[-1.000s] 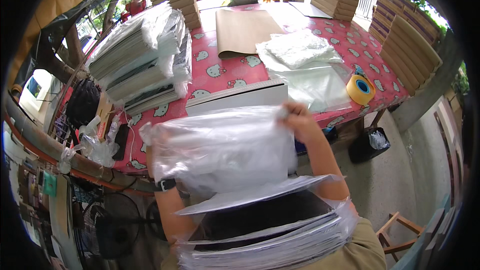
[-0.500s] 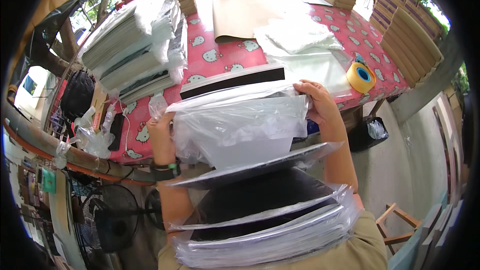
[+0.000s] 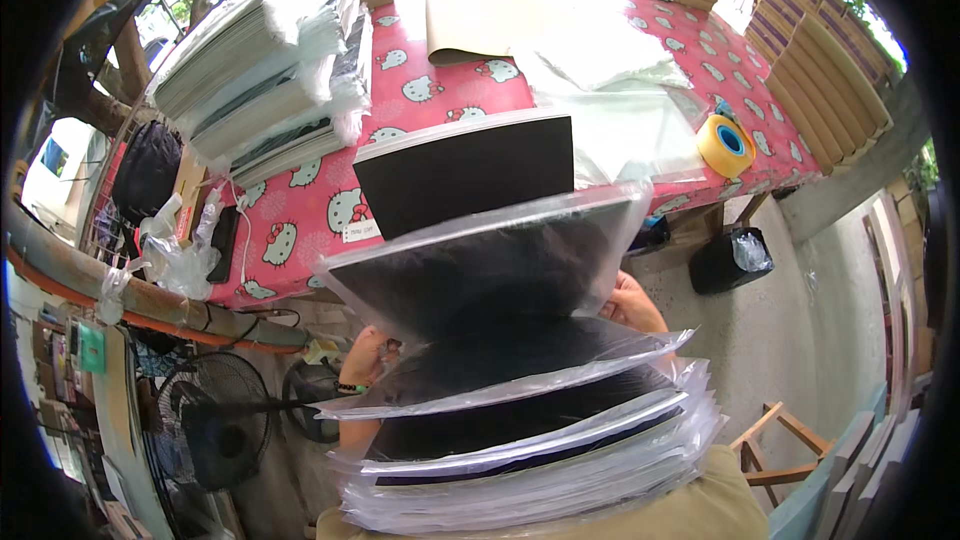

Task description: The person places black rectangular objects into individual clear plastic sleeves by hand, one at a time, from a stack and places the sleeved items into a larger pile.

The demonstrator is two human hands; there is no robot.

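A plastic-sleeved black board (image 3: 480, 265) stretched crosswise ahead. Right fingers (image 3: 625, 298) gripped its right end — left fingers (image 3: 374, 344), I couldn't tell.

Strong daylight glare, fisheye-bent edges

My left hand (image 3: 368, 352) and my right hand (image 3: 632, 304) are being well apart, one at each side of the middle, and the right one is appearing higher. The left hand is pointing upward, its fingers (image 3: 386, 344) bending inward, toward the right. My left wrist (image 3: 353, 380) is following the line of the left forearm (image 3: 357, 432), which is showing only in part. The right hand is leaning toward the upper left, its fingers (image 3: 622, 286) curling inward, and some fingertips are hiding from view. I am not seeing how firmly either hand is closing.
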